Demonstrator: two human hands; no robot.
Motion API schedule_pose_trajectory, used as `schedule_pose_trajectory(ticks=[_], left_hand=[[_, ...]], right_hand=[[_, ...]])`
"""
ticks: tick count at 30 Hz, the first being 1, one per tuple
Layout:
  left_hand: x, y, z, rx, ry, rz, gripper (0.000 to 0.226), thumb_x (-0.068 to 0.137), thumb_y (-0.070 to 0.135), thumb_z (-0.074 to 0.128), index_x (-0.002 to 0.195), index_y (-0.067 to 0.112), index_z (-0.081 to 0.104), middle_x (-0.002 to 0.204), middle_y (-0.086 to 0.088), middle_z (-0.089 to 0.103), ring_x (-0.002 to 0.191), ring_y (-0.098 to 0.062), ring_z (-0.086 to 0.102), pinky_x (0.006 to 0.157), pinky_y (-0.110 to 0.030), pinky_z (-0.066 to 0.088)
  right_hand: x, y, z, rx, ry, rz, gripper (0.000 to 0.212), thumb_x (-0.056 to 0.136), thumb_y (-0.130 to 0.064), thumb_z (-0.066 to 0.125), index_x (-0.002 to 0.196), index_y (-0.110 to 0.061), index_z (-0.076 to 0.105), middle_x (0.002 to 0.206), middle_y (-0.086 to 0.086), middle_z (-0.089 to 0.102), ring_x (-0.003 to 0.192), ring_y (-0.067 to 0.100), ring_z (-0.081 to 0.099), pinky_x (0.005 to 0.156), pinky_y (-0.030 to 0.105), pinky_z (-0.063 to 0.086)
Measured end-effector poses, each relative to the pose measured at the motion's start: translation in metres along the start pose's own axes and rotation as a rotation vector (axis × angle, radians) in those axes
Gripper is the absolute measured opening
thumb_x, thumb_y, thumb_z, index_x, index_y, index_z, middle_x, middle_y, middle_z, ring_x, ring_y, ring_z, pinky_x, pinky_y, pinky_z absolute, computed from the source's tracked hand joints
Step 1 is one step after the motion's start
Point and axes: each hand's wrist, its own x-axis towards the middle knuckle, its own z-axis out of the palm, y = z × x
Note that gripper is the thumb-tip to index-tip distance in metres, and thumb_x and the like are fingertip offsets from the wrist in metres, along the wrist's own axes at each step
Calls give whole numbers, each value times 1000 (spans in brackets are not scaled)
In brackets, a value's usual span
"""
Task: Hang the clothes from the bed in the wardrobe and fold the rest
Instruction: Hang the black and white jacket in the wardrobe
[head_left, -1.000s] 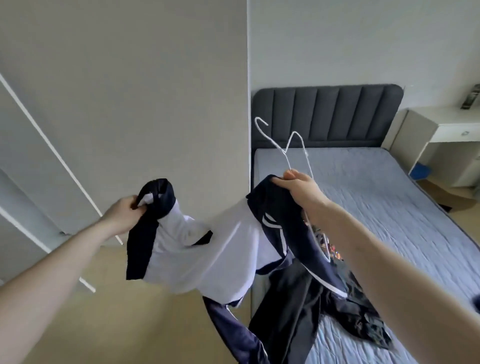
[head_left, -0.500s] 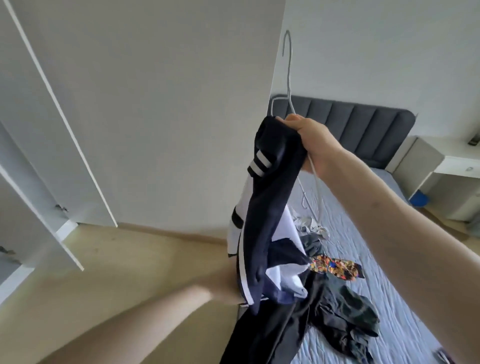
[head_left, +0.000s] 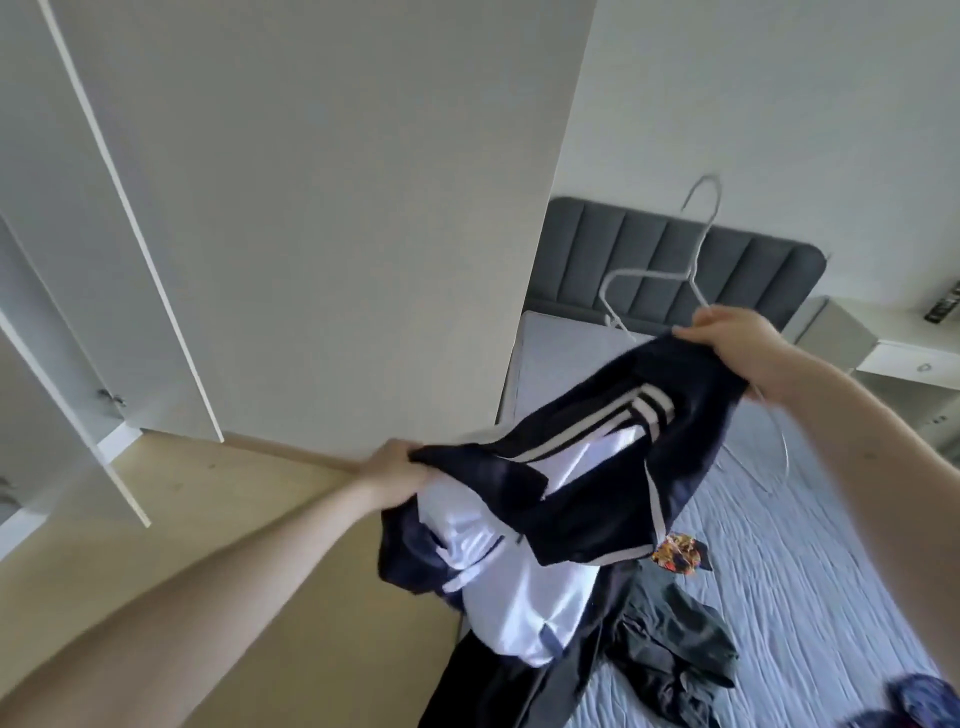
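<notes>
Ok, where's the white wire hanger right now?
In the head view, upper right: the white wire hanger is in the right hand, along with the navy-and-white jacket, its hook before the grey headboard.

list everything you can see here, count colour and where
jacket: 1, navy and white with stripes, held in the air between both hands
hanger: 1, white wire, in the right hand with the jacket
dark clothes: a heap, black, on the bed
patterned cloth: 1, orange and multicolour, on the bed
bed: 1, grey cover
headboard: 1, dark grey
wardrobe door: 1, white, open, left
desk: 1, white, right
left hand: grips jacket
right hand: grips jacket and hanger
</notes>
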Motion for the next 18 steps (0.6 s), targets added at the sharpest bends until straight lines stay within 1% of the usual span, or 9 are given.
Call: schedule_pose_trajectory(ticks=[2,5,8,10,11,13,15,16,18], left_hand=[[5,33,-29,-69,-46,-13,28,67,27,64,89,20,81,87,2,80,81,-15,76,73,-27,59],[6,80,-53,-164,-186,-34,27,68,20,68,92,10,77,93,-12,78,79,-25,75,70,-32,59],[4,119,-59,-144,-194,-37,31,72,16,69,98,-2,69,88,-17,70,79,-29,66,76,-40,51],[2,138,-56,-130,-155,-5,37,71,17,68,100,-5,67,87,-17,69,77,-28,64,75,-38,49],[2,146,-53,-107,-140,19,40,68,19,69,100,-5,68,87,-17,70,77,-26,64,75,-36,50],[-1,159,-44,-42,-135,80,37,68,21,71,98,-2,72,89,-17,74,77,-24,65,75,-33,53],[-4,168,-36,24,-138,152,26,76,17,72,94,-2,72,81,-11,71,72,-19,61,72,-29,51],[-6,171,-35,46,-141,187,22,78,15,71,92,-3,71,77,-7,67,69,-16,58,70,-27,49],[-9,173,-39,77,-129,235,18,80,15,69,90,1,71,77,-8,68,69,-13,56,70,-27,47]], right_hand=[[4,36,2,-221,-9,30,40,92,-15,75,65,-20,46,55,-3,47,52,12,46,45,20,39],[7,79,14,-464,-72,53,36,96,-16,71,69,-17,47,66,1,45,63,18,42,58,32,33],[-2,98,38,-595,-105,48,27,95,-19,69,75,-12,52,76,3,59,75,25,56,64,33,42],[-15,100,61,-520,-145,18,29,88,-30,78,83,-11,57,88,-6,70,80,20,70,65,31,53],[-24,96,75,-417,-190,8,37,82,-37,85,89,-11,60,94,-12,73,83,13,74,69,31,58],[-44,84,106,-200,-266,6,65,61,-56,92,100,-16,59,101,-19,75,89,0,74,77,27,60],[-56,75,136,-79,-269,-6,77,48,-65,92,98,-20,54,105,-22,75,93,-5,72,78,27,60],[-58,72,149,-47,-247,-23,75,48,-63,93,94,-20,52,104,-20,75,93,-3,72,76,30,60],[-59,66,167,3,-155,-55,57,58,-49,90,82,-21,47,95,-11,77,85,12,76,71,39,60]])
